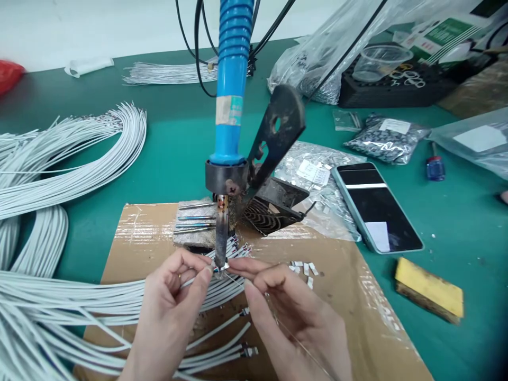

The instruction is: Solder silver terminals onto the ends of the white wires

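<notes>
A blue-handled soldering iron (229,69) is fixed upright in a black stand (278,132), its tip pointing down between my hands. My left hand (169,307) is closed in a pinch on the end of a white cable (186,283), right beside the tip. From the other side, my right hand (297,317) holds a thin solder wire (301,346) between thumb and fingers; its forefinger reaches to a small shiny metal piece (224,266) under the tip. The joint itself is partly hidden by the tip and fingertips. More white cables (79,291) pass beneath my left hand.
Cardboard (337,296) covers the green table (178,143). Small metal pieces (306,268) lie right of my hands. Beyond are a phone (379,206), a yellow sponge (431,288), bagged parts (387,138) and a black crate (381,90). Coiled cables (119,148) fill the left.
</notes>
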Demonstrator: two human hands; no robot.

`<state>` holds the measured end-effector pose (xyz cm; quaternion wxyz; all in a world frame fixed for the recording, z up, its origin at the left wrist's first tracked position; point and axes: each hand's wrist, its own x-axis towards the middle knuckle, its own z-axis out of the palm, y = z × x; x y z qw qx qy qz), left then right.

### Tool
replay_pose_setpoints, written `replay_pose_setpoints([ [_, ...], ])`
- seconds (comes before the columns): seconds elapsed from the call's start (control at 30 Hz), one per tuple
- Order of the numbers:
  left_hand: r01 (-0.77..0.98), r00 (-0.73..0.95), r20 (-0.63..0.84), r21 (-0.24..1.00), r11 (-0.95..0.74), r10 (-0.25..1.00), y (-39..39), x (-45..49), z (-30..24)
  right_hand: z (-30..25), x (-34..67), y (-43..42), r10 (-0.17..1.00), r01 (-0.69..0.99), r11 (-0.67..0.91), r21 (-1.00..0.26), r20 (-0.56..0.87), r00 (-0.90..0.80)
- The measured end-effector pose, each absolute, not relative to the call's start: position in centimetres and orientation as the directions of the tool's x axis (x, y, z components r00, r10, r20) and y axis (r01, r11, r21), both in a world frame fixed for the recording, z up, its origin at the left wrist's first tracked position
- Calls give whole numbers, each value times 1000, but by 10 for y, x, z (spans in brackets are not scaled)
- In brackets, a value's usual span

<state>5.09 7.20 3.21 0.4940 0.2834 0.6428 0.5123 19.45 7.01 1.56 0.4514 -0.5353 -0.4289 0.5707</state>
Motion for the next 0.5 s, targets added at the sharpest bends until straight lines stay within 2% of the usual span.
replay_pose_setpoints([
  [0.27, -152, -351, -330, 944, 294, 877, 70, 48, 28, 12, 192, 71, 986, -62, -164, -985, -166, 29],
  [0.5, -183, -360, -350, 936, 302, 865, 70, 50, 31, 10, 191, 70, 981, -95, -184, -978, -189, 36],
])
